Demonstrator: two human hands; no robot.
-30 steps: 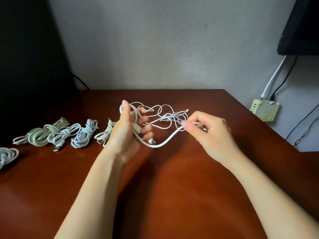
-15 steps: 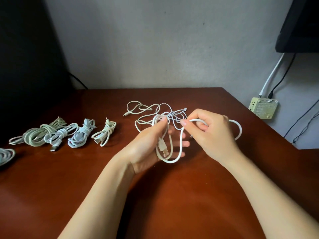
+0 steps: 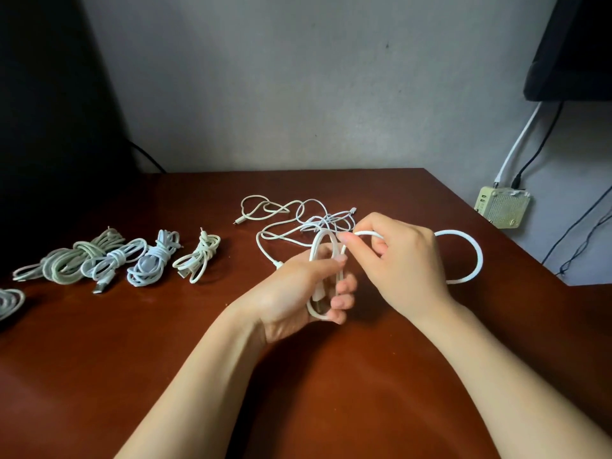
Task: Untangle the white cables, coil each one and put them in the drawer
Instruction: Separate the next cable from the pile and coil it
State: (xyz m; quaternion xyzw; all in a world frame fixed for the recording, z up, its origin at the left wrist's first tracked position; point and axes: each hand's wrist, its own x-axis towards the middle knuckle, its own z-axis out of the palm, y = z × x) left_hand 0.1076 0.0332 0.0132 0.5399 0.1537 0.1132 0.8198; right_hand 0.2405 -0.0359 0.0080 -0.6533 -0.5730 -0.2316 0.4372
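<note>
My left hand [image 3: 294,293] grips a small coil of thick white cable [image 3: 470,256], its loops standing upright between thumb and fingers. My right hand [image 3: 400,260] pinches the same cable just above the coil; the free length arcs out to the right behind that hand and back. A loose tangle of thin white cables [image 3: 298,220] lies on the table just beyond both hands. Several coiled cables [image 3: 152,260] lie in a row at the left. No drawer is in view.
The brown wooden table [image 3: 231,376] ends at its right edge near a beige wall device [image 3: 501,207] with wires. A dark monitor [image 3: 576,48] hangs top right. Another coil [image 3: 8,301] sits at the far left edge.
My left hand swung from the left to the middle and turned palm up with the cable looped in it. A wide loop has grown to the right of my right hand.
</note>
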